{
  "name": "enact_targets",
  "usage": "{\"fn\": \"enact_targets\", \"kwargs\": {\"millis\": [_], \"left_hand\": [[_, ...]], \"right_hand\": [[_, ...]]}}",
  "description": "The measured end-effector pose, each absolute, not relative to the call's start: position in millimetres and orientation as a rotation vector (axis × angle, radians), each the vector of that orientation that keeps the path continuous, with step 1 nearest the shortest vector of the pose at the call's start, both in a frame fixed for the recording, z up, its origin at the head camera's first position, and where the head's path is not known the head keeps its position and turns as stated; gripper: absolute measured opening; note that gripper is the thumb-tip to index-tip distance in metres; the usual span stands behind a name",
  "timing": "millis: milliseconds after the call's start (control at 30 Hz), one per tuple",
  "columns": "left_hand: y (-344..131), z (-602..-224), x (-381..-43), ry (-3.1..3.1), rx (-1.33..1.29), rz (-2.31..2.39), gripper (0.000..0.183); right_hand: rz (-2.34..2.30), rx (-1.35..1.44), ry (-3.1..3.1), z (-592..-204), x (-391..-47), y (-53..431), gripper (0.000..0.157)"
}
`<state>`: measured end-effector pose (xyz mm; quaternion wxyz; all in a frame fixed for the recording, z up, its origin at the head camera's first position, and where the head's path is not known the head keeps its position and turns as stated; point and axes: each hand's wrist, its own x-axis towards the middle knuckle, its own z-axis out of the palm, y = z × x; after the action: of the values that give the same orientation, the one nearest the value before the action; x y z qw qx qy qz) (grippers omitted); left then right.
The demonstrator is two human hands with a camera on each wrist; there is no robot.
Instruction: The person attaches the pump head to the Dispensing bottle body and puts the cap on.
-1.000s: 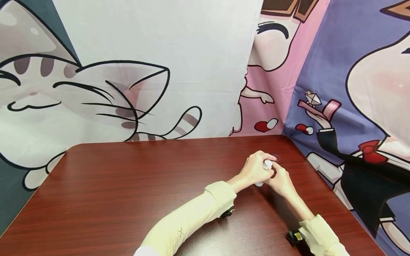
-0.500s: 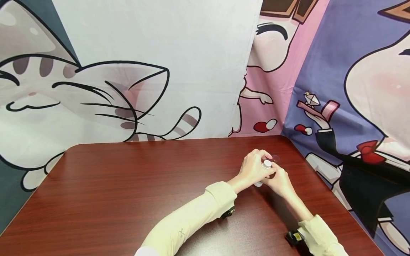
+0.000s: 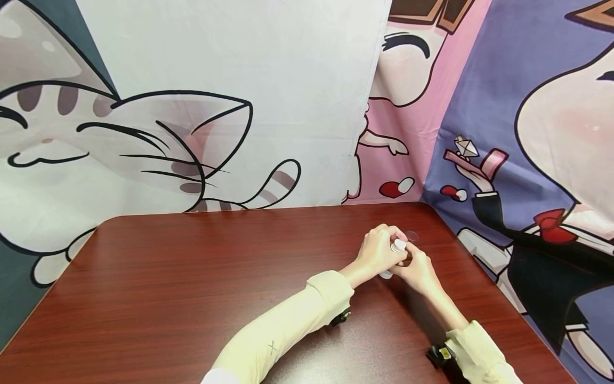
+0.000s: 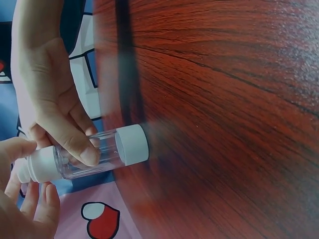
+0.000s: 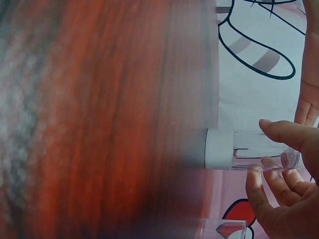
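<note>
A small clear pump bottle (image 4: 107, 154) with a white base and a white collar is between both hands near the table's far right. My left hand (image 3: 379, 253) pinches the white collar (image 4: 44, 165) at the top with thumb and fingers. Below it, my right hand (image 3: 416, 269) grips the clear body, thumb on one side and fingers on the other. The white top (image 3: 398, 245) shows between the hands in the head view. The white base (image 5: 219, 149) is down by the tabletop; whether it touches is unclear. Fingers hide part of the body.
A clear cap (image 3: 411, 235) stands on the dark red wooden table (image 3: 216, 288) just behind the hands. Cloths printed with cartoons (image 3: 297, 106) hang along the table's back and right edges. Black wrist cameras (image 3: 438, 356) sit under the sleeves.
The left hand's fingers have shifted slightly to the left around the white top, and the top has moved a little left with them. The right hand keeps nearly the same place.
</note>
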<state>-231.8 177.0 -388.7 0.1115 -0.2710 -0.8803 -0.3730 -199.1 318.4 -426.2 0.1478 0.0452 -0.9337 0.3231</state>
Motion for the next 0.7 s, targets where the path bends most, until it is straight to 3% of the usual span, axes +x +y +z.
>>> {"fn": "enact_targets", "kwargs": {"millis": [700], "left_hand": [[178.1, -391.9, -232.0, -2.541, -0.955, -1.154, 0.03]], "right_hand": [[0.943, 0.106, -2.719, -423.3, -197.3, 319.2, 0.046]]}}
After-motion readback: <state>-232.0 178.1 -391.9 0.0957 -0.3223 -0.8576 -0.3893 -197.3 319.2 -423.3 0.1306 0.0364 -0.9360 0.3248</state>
